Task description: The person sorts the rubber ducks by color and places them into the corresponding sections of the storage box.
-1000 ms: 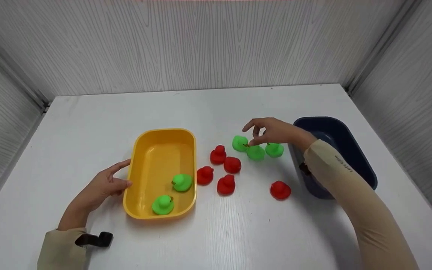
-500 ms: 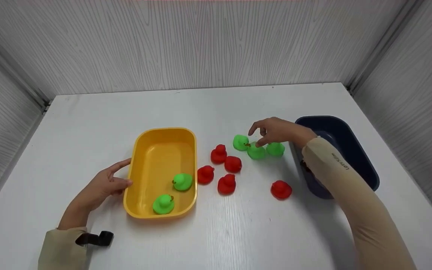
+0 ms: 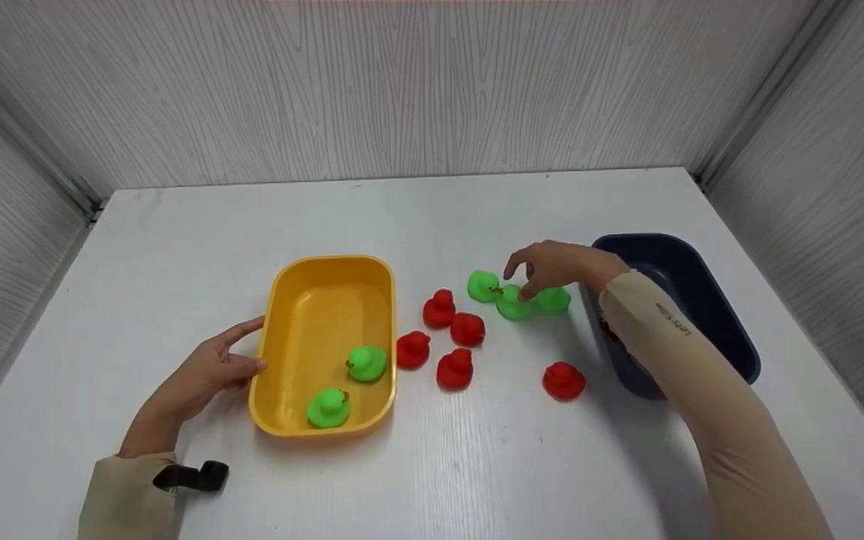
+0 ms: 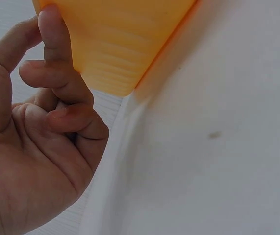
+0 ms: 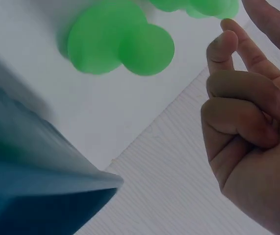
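Here the right hand (image 3: 559, 266) pinches a glossy green duck (image 3: 513, 303) between curled fingers.

Three green ducks stood in a row on the white table, upright and close together: the left green duck (image 3: 483, 286), the middle green duck (image 3: 511, 304) and the right green duck (image 3: 553, 300) (image 5: 117, 45). The middle one lay directly under the fingertips. The yellow tub (image 3: 293, 341) (image 4: 125, 44) stood open side up, holding two further green ducks (image 3: 366, 363) near its front right corner.
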`<state>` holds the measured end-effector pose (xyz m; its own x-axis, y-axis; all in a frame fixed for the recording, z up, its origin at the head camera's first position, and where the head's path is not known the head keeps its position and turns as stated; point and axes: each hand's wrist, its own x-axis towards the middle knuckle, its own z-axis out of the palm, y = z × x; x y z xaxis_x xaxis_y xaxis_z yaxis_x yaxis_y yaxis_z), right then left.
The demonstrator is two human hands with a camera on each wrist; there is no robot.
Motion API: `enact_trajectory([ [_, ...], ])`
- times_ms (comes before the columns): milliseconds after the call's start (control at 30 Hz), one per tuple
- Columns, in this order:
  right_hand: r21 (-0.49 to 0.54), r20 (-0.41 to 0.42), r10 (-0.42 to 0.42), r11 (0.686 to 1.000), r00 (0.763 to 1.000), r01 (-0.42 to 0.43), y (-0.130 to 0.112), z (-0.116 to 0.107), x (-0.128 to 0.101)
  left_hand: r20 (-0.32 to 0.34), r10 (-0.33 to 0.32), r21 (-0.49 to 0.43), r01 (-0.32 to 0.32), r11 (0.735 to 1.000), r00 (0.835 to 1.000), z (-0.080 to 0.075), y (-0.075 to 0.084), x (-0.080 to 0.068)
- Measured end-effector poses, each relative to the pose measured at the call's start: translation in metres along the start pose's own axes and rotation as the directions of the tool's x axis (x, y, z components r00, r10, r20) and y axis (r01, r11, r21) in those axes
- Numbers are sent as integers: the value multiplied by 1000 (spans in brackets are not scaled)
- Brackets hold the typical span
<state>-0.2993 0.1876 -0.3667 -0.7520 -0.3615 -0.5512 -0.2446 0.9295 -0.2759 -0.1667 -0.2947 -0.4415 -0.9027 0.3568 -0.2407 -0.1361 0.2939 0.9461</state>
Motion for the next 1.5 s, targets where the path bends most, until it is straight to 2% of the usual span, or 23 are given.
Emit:
enact_trajectory([
  [200, -51, 28, 40, 998, 999, -38, -1, -3, 3, 6, 9, 5, -9, 1000, 1000, 1, 1, 2],
  [767, -40, 53, 54, 998, 997, -52, -5, 5, 5, 4, 0, 13, 0, 1000, 1000, 3, 4, 2],
  [967, -50, 37, 46, 998, 998, -44, -2, 2, 1, -7, -13, 24, 13, 1000, 1000, 4, 6, 3],
  [1067, -70, 32, 13, 998, 999, -11, -1, -2, -4, 3, -5, 21, 5, 1000, 1000, 3, 6, 3],
  [1200, -68, 2, -51, 996, 999, 51, -2, -11, -12, 1, 2, 26, -2, 1000, 1000, 2, 7, 2],
  [1500, 68, -155, -135, 987, 979, 147, -14, -19, -22, -16, 1, 52, 0, 999, 1000, 2, 2, -1],
])
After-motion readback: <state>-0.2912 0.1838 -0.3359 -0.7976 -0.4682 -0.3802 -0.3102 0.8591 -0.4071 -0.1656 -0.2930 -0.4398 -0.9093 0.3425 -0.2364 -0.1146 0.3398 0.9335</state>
